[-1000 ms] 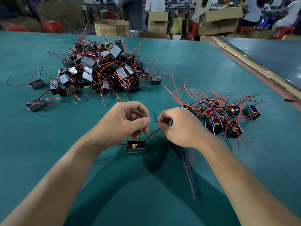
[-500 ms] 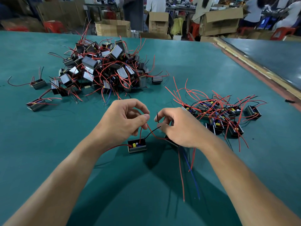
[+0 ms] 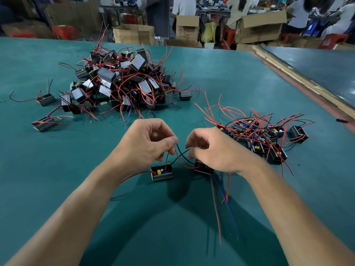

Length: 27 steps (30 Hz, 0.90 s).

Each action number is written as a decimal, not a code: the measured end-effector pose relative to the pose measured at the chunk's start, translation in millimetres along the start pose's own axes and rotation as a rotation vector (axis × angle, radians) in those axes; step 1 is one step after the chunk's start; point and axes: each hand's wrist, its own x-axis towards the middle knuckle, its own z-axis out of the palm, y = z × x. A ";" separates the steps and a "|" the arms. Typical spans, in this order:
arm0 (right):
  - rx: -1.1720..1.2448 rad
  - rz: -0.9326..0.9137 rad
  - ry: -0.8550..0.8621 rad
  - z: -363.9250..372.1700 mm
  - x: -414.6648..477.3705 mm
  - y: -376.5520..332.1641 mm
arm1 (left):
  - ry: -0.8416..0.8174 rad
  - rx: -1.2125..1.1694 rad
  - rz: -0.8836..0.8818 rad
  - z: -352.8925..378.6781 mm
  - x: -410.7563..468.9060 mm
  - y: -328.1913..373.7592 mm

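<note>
head: second module (image 3: pixel 203 168) now in view

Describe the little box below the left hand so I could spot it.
On the green table, nearer than the big pile of black boxes, find the left hand pinching wires. Below it sits a small black box. Unlike its neighbour half hidden under the right hand, it lies in full view, yellow part showing.

We see even overhead light, soft dark shadows on the counter (image 3: pixel 57 169) beneath our arms, sharp centre, bowed wide-angle edges, slightly blurred background.
</note>
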 end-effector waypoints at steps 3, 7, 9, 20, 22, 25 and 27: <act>-0.072 -0.019 -0.047 0.8 -1.2 0.2 | -0.034 -0.035 -0.001 -0.9 -1.3 2.3; -0.144 -0.011 -0.079 3.6 -1.6 0.9 | -0.077 -0.058 -0.019 -1.2 -2.3 3.4; -0.177 -0.005 -0.076 4.2 -1.4 0.5 | -0.081 -0.058 -0.020 -0.8 -2.2 3.4; -0.219 -0.013 0.070 4.1 1.8 5.7 | -0.106 -0.043 -0.026 -1.5 -1.5 1.8; -0.207 -0.023 0.070 4.5 2.3 7.1 | -0.163 -0.077 -0.088 -1.8 -1.3 2.4; -0.180 -0.035 0.086 5.1 3.5 9.7 | -0.232 -0.128 -0.243 -0.7 0.2 1.2; -0.154 -0.025 0.096 5.6 4.5 11.6 | -0.223 -0.137 -0.290 0.9 1.7 -2.2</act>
